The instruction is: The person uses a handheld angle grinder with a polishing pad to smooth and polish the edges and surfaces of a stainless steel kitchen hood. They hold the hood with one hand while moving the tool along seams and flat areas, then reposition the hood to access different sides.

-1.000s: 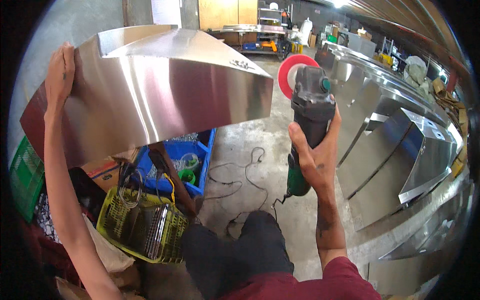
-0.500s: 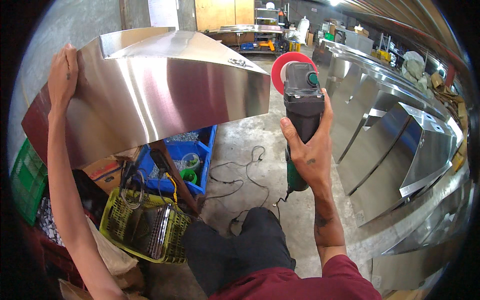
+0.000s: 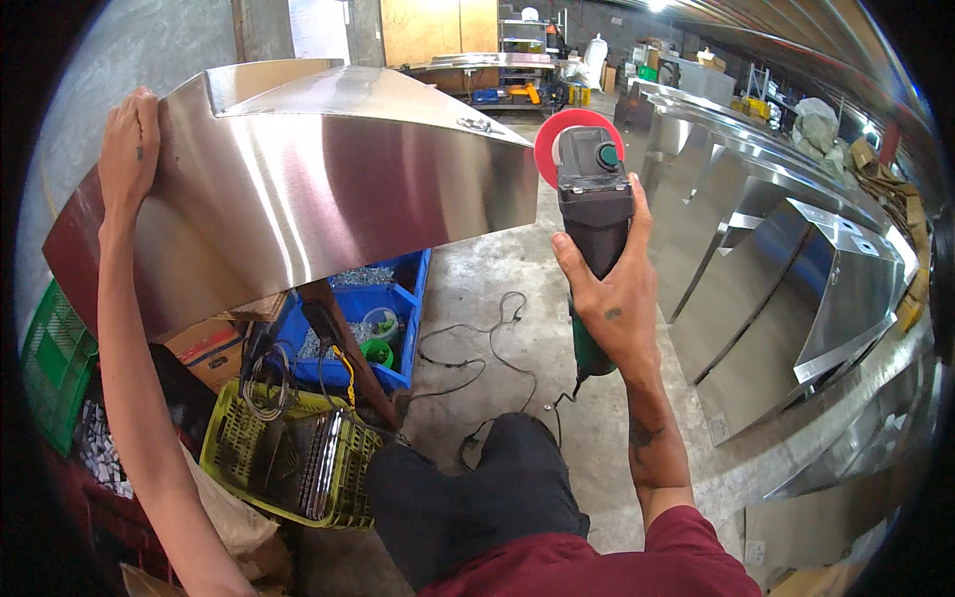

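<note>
Metalwork (image 3: 348, 184), a large, silvery, brushed piece with a broad curved face and a slanted upper panel, fills the upper left in front of the person. The bare left hand (image 3: 129, 149) lies at its upper left edge, fingers together and bent over; the fingertips are hidden, so I cannot tell how far the hand is closed or whether it grips.

The bare right hand (image 3: 619, 298) is wrapped around the upright body of a black and dark-green angle grinder (image 3: 595, 224), thumb along the left side and fingers around the right. A round red disc (image 3: 544, 139) with a paler middle sits behind the tool's head, just beside the metalwork's right corner; whether they touch cannot be told.

Below the metalwork stands a blue plastic bin (image 3: 399, 381) holding many small pieces and a round green cup (image 3: 376, 351). Nearer the person, a yellow-green lattice basket (image 3: 360, 478) holds thin, dark, flat pieces, with loops of cable at its far side. A dark cord winds over the grey concrete floor (image 3: 468, 269). Along the right stands a row of folded, silvery metal pieces (image 3: 756, 308).
</note>
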Available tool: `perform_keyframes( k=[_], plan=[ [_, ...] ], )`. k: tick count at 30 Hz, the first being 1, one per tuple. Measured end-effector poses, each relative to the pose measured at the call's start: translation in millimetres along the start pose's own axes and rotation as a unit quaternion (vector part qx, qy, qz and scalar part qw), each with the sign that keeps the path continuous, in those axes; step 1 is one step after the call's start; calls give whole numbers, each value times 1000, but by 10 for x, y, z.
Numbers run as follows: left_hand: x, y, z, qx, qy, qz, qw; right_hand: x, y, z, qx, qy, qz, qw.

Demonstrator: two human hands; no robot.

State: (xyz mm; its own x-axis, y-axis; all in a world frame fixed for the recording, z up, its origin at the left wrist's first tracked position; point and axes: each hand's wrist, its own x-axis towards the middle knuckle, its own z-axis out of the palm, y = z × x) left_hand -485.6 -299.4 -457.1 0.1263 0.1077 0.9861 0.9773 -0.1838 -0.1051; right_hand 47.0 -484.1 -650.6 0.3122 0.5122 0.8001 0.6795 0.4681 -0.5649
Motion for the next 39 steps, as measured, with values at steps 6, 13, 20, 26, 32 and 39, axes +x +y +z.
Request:
perform_keyframes(
  k=[6,13,20,26,32,39],
  plan=[
    [-18,-44,-67,-8,-15,3,1000,-18,-108,33,-16,6,1,1000],
    [28,-52,-52,-10,-5,0,1000,-3,-195,101,-7,5,-5,1000],
    [39,-64,-57,3,-10,7,1000,66,-295,240,9,-14,-49,999],
    [26,-59,-7,10,33,20,999,133,-367,287,-7,-17,-88,996],
    [52,7,-53,-1,5,11,1000,85,-266,153,1,-23,-25,999],
    [49,92,-129,-6,4,9,1000,-8,18,-131,-33,25,37,998]
  ],
)
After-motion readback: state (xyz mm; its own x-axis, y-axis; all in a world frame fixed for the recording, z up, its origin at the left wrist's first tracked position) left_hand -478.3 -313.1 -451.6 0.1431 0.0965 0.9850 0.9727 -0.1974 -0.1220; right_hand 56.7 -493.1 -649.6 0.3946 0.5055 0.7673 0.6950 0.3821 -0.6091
